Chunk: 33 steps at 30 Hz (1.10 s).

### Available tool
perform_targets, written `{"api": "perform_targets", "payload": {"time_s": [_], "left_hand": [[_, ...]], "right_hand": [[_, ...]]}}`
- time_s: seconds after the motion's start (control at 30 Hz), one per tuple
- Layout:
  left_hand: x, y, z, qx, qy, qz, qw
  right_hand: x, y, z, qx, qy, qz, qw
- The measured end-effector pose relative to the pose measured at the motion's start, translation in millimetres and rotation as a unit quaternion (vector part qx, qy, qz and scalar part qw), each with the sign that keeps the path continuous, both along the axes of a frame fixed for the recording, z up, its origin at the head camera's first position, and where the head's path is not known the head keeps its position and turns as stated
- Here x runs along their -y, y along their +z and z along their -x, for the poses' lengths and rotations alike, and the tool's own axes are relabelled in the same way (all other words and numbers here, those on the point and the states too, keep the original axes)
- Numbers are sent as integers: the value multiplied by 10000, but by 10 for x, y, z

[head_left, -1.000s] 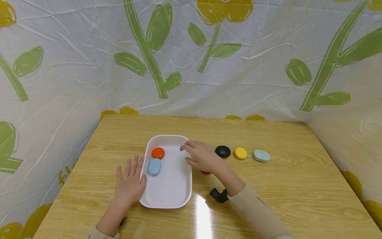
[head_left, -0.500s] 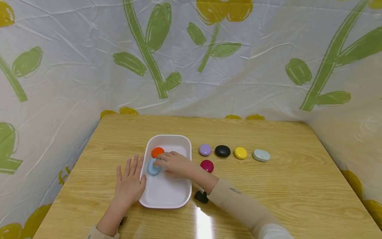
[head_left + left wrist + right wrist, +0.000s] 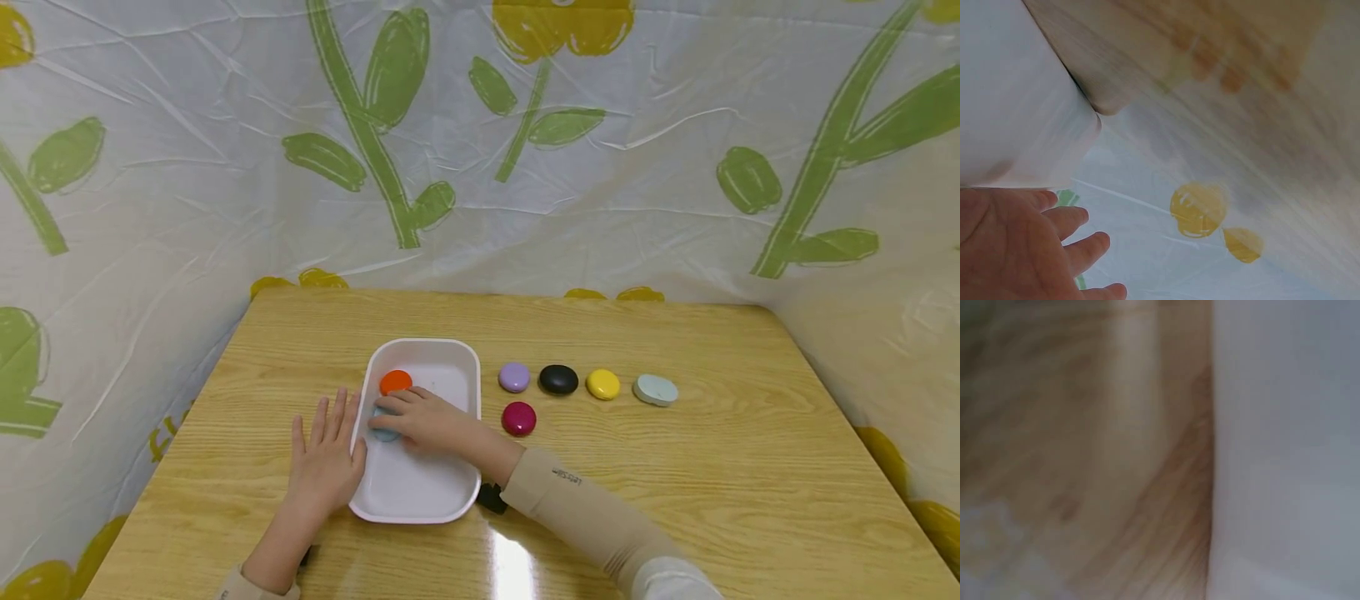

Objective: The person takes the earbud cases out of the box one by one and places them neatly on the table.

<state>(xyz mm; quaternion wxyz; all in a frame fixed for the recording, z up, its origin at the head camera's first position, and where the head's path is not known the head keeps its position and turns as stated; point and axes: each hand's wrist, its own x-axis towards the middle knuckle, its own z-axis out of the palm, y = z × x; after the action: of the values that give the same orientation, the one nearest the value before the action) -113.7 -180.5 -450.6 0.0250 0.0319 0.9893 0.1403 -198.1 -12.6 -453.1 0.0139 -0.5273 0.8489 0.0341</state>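
Note:
In the head view a white tray (image 3: 420, 492) stands on the wooden table. My right hand (image 3: 438, 423) reaches over its right wall and grips a light-blue oval piece (image 3: 386, 435), largely covered by the fingers; the thumb is hidden. Just beyond it lies a round orange-red piece (image 3: 395, 382) inside the tray. My left hand (image 3: 326, 462) lies flat with spread fingers against the tray's left wall. The left wrist view shows that palm (image 3: 1004, 244) next to the tray's white side (image 3: 1016, 125). No hand appears in the blurred right wrist view.
Right of the tray, a row holds a lilac piece (image 3: 514, 377), a black oval one (image 3: 558, 380), a yellow one (image 3: 603, 384) and a pale grey-green oval one (image 3: 656, 390). A crimson piece (image 3: 519, 418) sits nearer. Flowered cloth (image 3: 600, 217) surrounds the table.
My right hand has moved left from the tray's right rim into the tray, onto the light-blue piece. The lilac and crimson pieces came into sight. My left hand stays put.

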Motion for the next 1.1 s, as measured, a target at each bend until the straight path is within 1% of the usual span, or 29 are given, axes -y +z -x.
{"api": "perform_targets", "payload": {"time_s": [0.13,0.27,0.5,0.63,0.73,0.8,0.9,1.0,1.1], "left_hand": [[-2,2,-3,-37,7,-20,10000],[-9,2,-2,15,6,20,10000],[-4,-10,-3,-16,-3,13,10000],[3,-17,-9,-29,-2,10,10000],[6,-22,-9,-54,-3,7,10000],[6,-26,-9,-59,-6,19,10000],[4,-32,-6,-93,-5,57,9999],[1,-38,-4,-141,2,62,9999],[-4,-31,-8,-163,13,7,9999]], "right_hand": [[2,-14,-2,-9,-12,71,10000],[-2,-23,-2,-62,-16,148,9999],[-13,-29,-9,3,-180,81,9998],[-33,-33,-16,-128,-163,39,9998],[-75,-20,-20,-253,-180,104,9995],[-123,11,-19,-268,-250,192,9991],[-230,101,-9,-192,-396,401,9982],[-382,220,8,-99,-566,741,9956],[-568,309,23,-66,-765,1120,9907]]}}
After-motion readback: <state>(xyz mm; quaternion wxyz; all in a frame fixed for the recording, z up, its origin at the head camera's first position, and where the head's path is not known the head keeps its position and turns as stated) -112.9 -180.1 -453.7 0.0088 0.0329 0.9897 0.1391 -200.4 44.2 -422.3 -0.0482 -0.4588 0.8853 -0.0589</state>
